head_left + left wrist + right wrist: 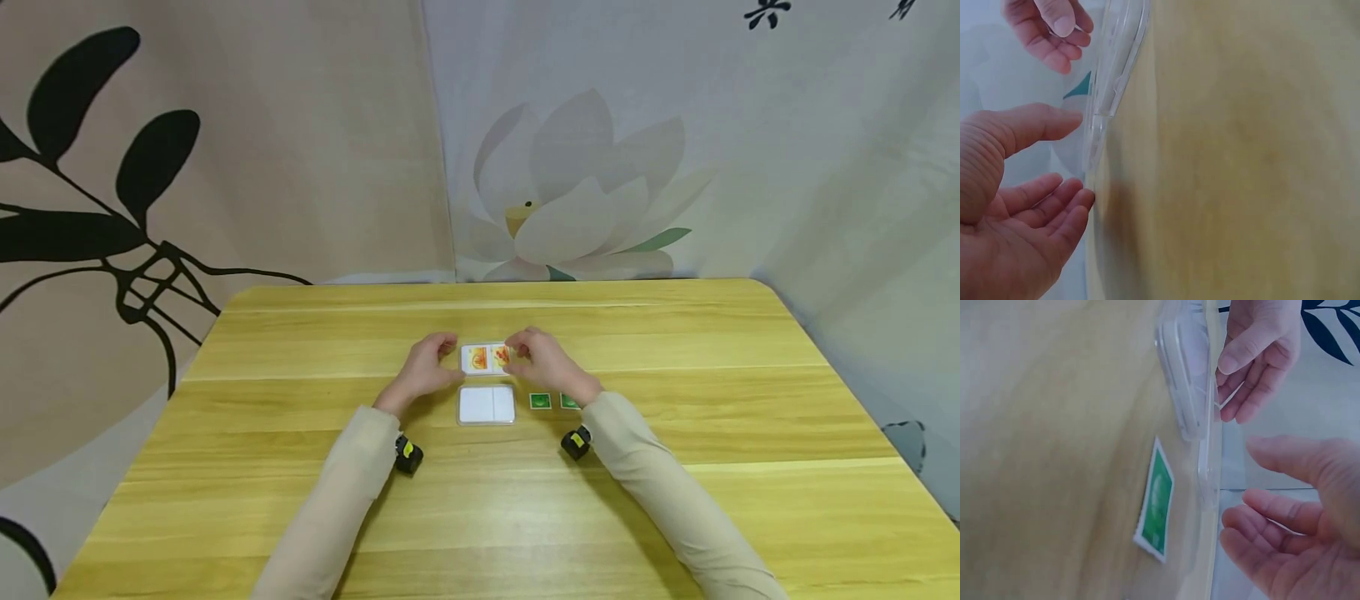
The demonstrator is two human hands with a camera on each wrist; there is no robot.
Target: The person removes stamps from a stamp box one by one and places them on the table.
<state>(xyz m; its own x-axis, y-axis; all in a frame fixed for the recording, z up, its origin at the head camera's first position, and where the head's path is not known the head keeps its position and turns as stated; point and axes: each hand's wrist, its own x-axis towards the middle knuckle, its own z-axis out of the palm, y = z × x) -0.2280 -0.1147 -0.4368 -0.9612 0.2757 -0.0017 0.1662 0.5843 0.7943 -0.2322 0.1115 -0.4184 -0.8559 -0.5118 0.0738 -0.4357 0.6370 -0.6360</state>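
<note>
A flat white case lies on the table, with one orange-and-yellow stamp-like piece and another orange one on it. At its left end is my left hand, thumb and fingers spread apart. My right hand hovers at the right end, partly covering that end; in the right wrist view its fingers are loosely bent with nothing between them. Closer to me lies a second case, clear-edged with a white inside. A green stamp lies right of it, beside another green stamp partly hidden by my right wrist.
The wooden table reaches to a wall cloth printed with a lotus and dark leaves. Black wrist cameras sit at the left cuff and right cuff.
</note>
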